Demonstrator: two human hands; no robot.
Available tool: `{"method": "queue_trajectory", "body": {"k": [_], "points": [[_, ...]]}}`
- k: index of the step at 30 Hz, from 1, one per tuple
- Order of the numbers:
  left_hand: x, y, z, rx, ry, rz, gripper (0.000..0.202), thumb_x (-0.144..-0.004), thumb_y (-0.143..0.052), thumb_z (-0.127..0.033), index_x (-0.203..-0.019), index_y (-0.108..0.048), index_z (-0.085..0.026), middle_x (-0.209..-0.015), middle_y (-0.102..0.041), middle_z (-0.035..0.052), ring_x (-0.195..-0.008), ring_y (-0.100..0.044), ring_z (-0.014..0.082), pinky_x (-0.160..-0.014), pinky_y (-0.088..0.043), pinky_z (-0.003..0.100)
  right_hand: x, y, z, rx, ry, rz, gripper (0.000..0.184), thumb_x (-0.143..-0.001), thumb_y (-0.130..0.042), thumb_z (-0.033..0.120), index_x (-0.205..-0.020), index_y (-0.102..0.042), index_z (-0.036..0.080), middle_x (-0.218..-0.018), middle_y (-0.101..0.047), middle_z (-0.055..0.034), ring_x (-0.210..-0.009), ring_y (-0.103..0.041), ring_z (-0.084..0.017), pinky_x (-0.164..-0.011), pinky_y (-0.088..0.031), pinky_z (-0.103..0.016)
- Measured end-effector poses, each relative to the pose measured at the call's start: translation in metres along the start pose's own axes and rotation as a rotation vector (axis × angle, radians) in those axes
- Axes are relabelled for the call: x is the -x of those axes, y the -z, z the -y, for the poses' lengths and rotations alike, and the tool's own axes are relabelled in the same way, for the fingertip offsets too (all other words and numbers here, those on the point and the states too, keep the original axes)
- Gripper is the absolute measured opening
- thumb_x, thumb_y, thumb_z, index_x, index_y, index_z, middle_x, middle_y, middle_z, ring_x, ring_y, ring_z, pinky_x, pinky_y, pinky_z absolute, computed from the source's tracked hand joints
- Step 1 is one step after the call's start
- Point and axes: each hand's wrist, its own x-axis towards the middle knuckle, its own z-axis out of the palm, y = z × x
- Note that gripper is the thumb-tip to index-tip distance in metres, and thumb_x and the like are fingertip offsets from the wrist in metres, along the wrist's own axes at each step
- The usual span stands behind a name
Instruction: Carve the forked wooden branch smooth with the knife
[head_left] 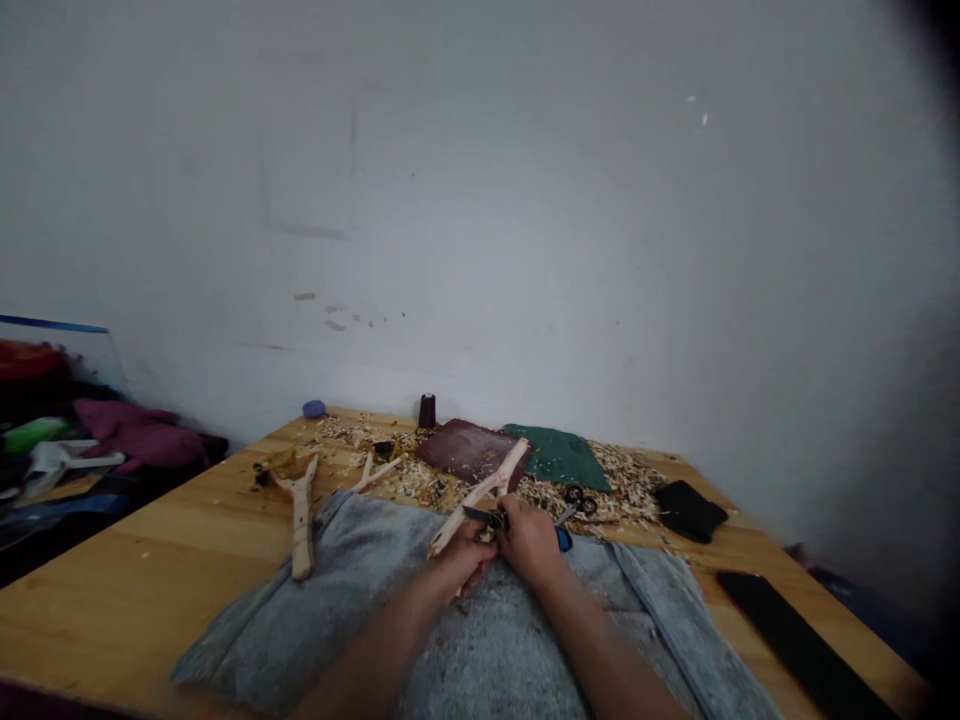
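Below the center of the frame, a pale forked stick (484, 491) is gripped over a grey denim cloth (375, 545).
From where I stand, the left hand (462, 562) is clamped on the stick's lower part, the right hand (529, 540) closed around a knife (475, 514), its dark blade up at the wood; shavings (630, 482) spread around a green sheet (564, 456) behind.

Three pale sticks (480, 496), one knife (476, 515), one pair of scissors (578, 503), one maroon sheet (461, 450), one green sheet (568, 462)
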Motion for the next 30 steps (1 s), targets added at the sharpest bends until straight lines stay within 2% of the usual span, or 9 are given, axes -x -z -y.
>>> {"method": "queue_trajectory", "body": {"k": [5,9,11,13,16,19,30], "points": [[0.002,0.0,-0.004,0.015,-0.006,0.037,0.011,-0.078,-0.058,-0.02,-0.086,-0.052,-0.023,-0.044,-0.041,-0.0116,-0.028,-0.027,0.006,-0.035,-0.013,0.021,-0.002,0.003,-0.007,0.036,-0.076,-0.018,0.022,-0.084,-0.05,0.014,-0.102,-0.06,0.018,-0.092,-0.07,-0.008,-0.087,-0.065,-0.019,-0.07,-0.037,-0.025],[0.002,0.005,-0.006,0.083,0.005,0.048,0.019,-0.079,-0.062,-0.034,-0.085,-0.047,-0.024,-0.048,-0.043,-0.0121,-0.03,-0.026,0.0042,-0.036,-0.01,0.02,-0.004,0.008,-0.023,0.072,-0.186,-0.042,0.029,-0.085,-0.048,0.013,-0.112,-0.059,0.016,-0.093,-0.071,-0.0104,-0.086,-0.066,-0.021,-0.07,-0.038,-0.026],[0.001,0.008,-0.007,0.123,0.014,0.05,0.024,-0.078,-0.063,-0.038,-0.083,-0.044,-0.025,-0.049,-0.042,-0.0126,-0.03,-0.025,0.0034,-0.036,-0.009,0.019,-0.004,0.008,-0.027,0.07,-0.182,-0.041,0.038,-0.085,-0.05,0.015,-0.123,-0.054,0.016,-0.096,-0.072,-0.0102,-0.088,-0.067,-0.021,-0.071,-0.04,-0.026],[-0.001,0.01,-0.007,0.159,0.019,0.046,0.027,-0.076,-0.064,-0.04,-0.083,-0.043,-0.025,-0.049,-0.042,-0.013,-0.03,-0.025,0.0031,-0.037,-0.01,0.019,-0.003,0.007,-0.024,0.065,-0.117,-0.009,0.045,-0.086,-0.051,0.019,-0.131,-0.05,0.018,-0.1,-0.072,-0.0092,-0.091,-0.067,-0.02,-0.073,-0.041,-0.025],[-0.004,0.009,-0.005,0.198,0.023,0.026,0.03,-0.073,-0.066,-0.04,-0.078,-0.041,-0.024,-0.048,-0.041,-0.0131,-0.03,-0.026,0.0028,-0.036,-0.01,0.018,-0.002,0.003,-0.012,0.07,-0.01,0.077,0.032,-0.088,-0.049,0.021,-0.118,-0.059,0.022,-0.103,-0.072,-0.0076,-0.093,-0.067,-0.02,-0.074,-0.042,-0.025],[-0.004,0.008,-0.004,0.225,0.014,-0.006,0.032,-0.071,-0.066,-0.038,-0.071,-0.038,-0.024,-0.046,-0.04,-0.0128,-0.029,-0.027,0.0025,-0.035,-0.01,0.018,-0.002,-0.002,0.001,0.086,0.007,0.12,0.025,-0.09,-0.045,0.02,-0.106,-0.064,0.021,-0.1,-0.072,-0.008,-0.09,-0.068,-0.02,-0.072,-0.043,-0.026],[-0.003,0.006,-0.004,0.253,-0.021,-0.054,0.023,-0.069,-0.058,-0.027,-0.067,-0.036,-0.023,-0.043,-0.039,-0.0119,-0.029,-0.026,0.0031,-0.035,-0.01,0.018,-0.004,-0.006,0.004,0.142,-0.024,0.152,0.029,-0.092,-0.04,0.017,-0.11,-0.062,0.02,-0.098,-0.072,-0.0101,-0.088,-0.069,-0.02,-0.072,-0.045,-0.028]]}}
